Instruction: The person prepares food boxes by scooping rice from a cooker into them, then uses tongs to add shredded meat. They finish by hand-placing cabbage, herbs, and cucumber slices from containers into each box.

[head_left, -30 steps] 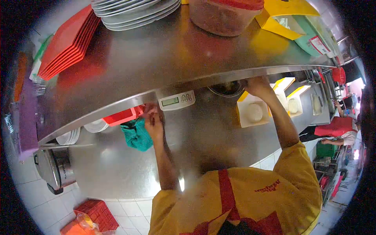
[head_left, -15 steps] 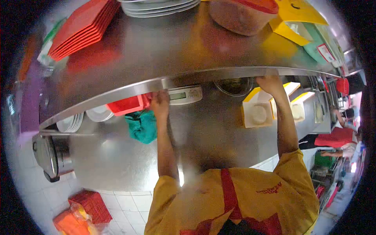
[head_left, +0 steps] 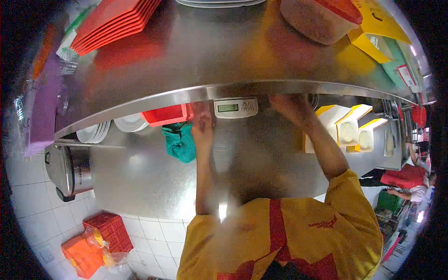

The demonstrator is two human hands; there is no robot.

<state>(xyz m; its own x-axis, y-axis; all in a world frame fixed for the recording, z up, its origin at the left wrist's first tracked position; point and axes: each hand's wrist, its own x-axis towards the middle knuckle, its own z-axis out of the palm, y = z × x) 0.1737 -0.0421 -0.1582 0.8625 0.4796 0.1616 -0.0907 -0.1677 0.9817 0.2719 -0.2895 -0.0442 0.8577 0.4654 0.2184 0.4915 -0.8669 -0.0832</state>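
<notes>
My left hand [head_left: 202, 117] is beside the right end of a red tray [head_left: 165, 115], just above a green cloth [head_left: 180, 143]; its fingers are blurred. A white digital scale [head_left: 235, 108] lies between my two hands, under the shelf edge. My right hand [head_left: 290, 106] is at the right of the scale, near a round clear container [head_left: 314, 100] mostly hidden behind the hand and shelf. Its fingers are smeared and partly covered by the shelf. Open yellow-and-white boxes [head_left: 347, 133] with pale round pieces inside stand to the right of my right forearm.
A steel shelf [head_left: 210, 56] crosses above the counter, bearing red trays [head_left: 116, 25], plates and a reddish tub [head_left: 317, 21]. White plates [head_left: 95, 132] stand at left beside a metal pot [head_left: 70, 170]. A person in red [head_left: 401, 177] is far right.
My right hand has moved left, toward the scale, and more of the open boxes shows. The view has shifted, so the counter items appear further right. My left hand stays beside the red tray.
</notes>
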